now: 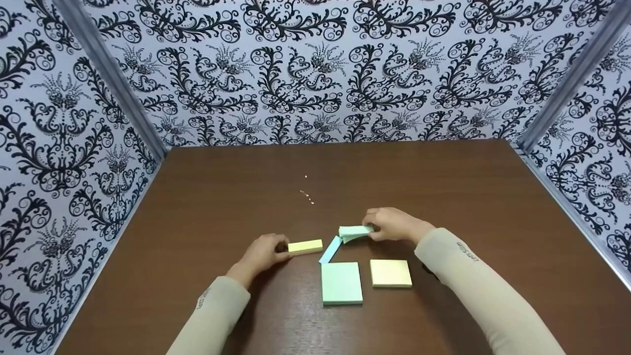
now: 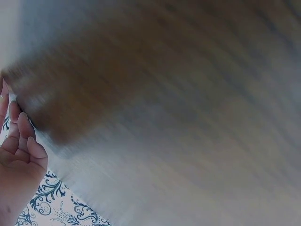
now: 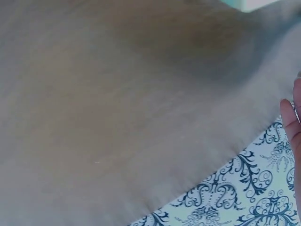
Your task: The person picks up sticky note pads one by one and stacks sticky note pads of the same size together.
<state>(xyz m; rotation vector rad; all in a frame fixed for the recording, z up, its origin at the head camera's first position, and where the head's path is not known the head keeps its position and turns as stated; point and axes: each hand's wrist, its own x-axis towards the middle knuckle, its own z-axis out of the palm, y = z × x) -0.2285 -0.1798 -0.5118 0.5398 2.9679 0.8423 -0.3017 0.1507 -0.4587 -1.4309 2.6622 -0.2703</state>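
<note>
A narrow yellow sticky-note pad [image 1: 305,247] lies flat, its left end pinched between the thumb and fingers of my left hand [image 1: 263,253]. To the right, my right hand [image 1: 393,224] grips the right end of a narrow mint-green sticky-note pad [image 1: 354,231], whose sheets fan apart at the left end. Between these two, a narrow light-blue pad [image 1: 330,250] slants, its upper end right at the green one. In the left wrist view, curled fingers of the left hand [image 2: 23,150] show at the edge; the right wrist view catches only part of the right hand [image 3: 292,120].
Closer to me sit a square green sticky-note pad [image 1: 341,283] and, on its right, a smaller yellow pad [image 1: 391,273]. Tiny white specks [image 1: 308,197] dot the brown table [image 1: 222,182] farther back. Patterned walls [image 1: 315,74] enclose its back and sides.
</note>
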